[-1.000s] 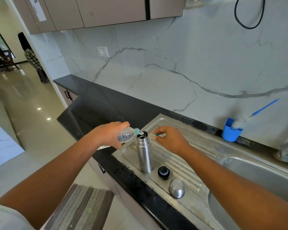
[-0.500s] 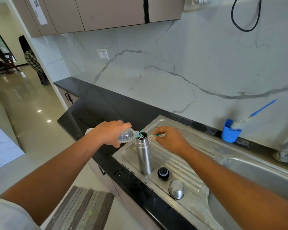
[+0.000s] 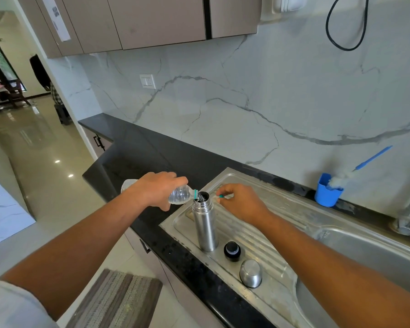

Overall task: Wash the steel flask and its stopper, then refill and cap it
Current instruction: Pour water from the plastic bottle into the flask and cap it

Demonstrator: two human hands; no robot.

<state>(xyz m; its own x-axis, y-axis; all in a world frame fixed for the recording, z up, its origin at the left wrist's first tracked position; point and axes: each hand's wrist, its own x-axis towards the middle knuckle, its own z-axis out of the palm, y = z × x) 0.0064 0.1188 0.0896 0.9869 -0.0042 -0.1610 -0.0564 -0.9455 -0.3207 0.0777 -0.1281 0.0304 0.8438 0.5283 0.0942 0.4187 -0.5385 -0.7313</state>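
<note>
Now the steel flask [image 3: 205, 223] stands upright and uncapped at the left end of the draining board [image 3: 246, 242]. The left hand [image 3: 156, 190] grips a clear plastic bottle [image 3: 180, 196], tipped with its neck at the flask's mouth. Just right of the mouth, the right hand [image 3: 242, 203] pinches a small teal cap [image 3: 221, 196]. The black stopper [image 3: 232, 250] and steel cup [image 3: 251, 273] sit nearer, right of the flask.

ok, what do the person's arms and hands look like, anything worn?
The left hand and right hand are bare: no gloves, rings or watch visible. Both forearms uncovered. A whitish sleeve shows on the left upper arm; no right sleeve in view.
</note>
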